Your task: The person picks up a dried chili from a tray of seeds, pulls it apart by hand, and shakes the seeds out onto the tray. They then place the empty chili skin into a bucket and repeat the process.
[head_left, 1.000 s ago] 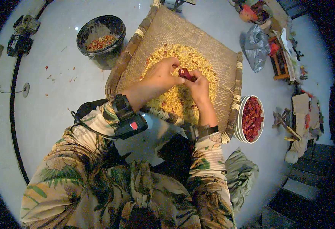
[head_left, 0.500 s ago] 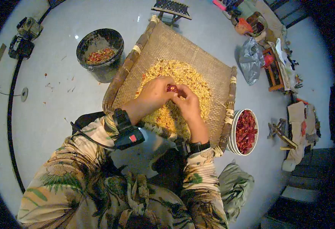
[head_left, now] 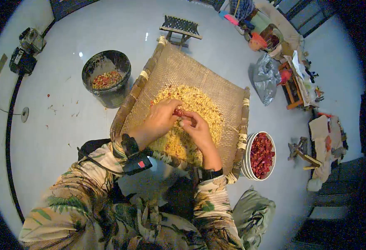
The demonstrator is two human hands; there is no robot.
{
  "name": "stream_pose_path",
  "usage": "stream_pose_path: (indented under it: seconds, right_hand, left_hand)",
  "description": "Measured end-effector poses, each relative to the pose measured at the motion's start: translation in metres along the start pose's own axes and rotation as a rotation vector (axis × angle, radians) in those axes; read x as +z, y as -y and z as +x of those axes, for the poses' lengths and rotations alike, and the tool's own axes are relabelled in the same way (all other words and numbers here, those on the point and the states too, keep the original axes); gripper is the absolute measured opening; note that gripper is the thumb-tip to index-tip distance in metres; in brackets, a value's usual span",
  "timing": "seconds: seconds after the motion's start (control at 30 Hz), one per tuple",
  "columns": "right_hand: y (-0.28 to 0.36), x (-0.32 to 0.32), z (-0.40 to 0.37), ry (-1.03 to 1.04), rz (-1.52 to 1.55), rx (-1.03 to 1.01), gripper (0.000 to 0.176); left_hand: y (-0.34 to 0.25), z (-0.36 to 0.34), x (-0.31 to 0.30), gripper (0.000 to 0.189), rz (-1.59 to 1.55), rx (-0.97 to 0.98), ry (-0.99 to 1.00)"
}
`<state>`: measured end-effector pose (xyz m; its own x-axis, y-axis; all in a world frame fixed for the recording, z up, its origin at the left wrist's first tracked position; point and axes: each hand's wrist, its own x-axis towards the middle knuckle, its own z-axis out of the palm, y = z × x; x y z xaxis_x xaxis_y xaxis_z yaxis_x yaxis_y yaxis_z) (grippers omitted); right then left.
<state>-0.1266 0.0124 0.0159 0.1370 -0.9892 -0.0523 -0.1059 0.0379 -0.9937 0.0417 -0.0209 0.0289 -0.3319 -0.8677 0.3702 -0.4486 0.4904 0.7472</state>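
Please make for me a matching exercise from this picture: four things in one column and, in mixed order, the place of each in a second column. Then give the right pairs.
Things
1. black bucket
2. white bowl
3. red chili
4. grey bag

Places
A. pinched between the left hand and the right hand
B. on the floor, left of the woven tray
C. on the floor, by the tray's near right corner
D. on the floor, beyond the tray's far right side

Pairs: 1-B, 2-C, 3-A, 4-D
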Motion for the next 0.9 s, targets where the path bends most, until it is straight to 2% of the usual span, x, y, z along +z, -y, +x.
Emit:
stream_pose_path:
  seconds: [0.1, 0.17, 0.3, 0.43, 0.53, 0.63, 0.73, 0.9]
  right_hand:
    - [0.015, -0.001, -0.002, -0.025, 0.067, 0.057, 0.033]
    - [0.018, 0.007, -0.003, -0.011, 0.053, 0.071, 0.03]
    - [0.022, 0.022, -0.005, -0.167, 0.092, -0.002, 0.025]
    - [0.006, 0.016, 0.0, -0.177, -0.2, 0.026, 0.021]
    - [-0.001, 0.011, 0.002, -0.19, -0.189, 0.016, 0.018]
    - [0.0, 0.007, 0.003, -0.217, -0.006, 0.039, 0.015]
    - [-0.001, 0.002, 0.003, -0.179, 0.134, 0.087, 0.013]
    - [-0.001, 0.001, 0.001, -0.179, 0.153, 0.115, 0.012]
  left_hand:
    - [-0.012, 0.0, -0.014, 0.036, 0.196, 0.015, 0.159]
    - [-0.021, -0.002, -0.017, 0.036, 0.18, 0.037, 0.155]
    - [-0.005, -0.001, 0.0, 0.036, 0.118, 0.094, 0.174]
    - [-0.002, -0.005, 0.006, 0.036, 0.129, 0.142, 0.11]
    - [-0.002, -0.002, 0.004, 0.034, 0.131, 0.237, 0.063]
    - [-0.018, 0.0, -0.009, 0.029, 0.139, 0.053, 0.255]
    - [-0.01, -0.002, -0.004, 0.025, 0.072, 0.028, 0.281]
    - [-0.015, -0.003, -0.006, 0.023, 0.077, 0.017, 0.272]
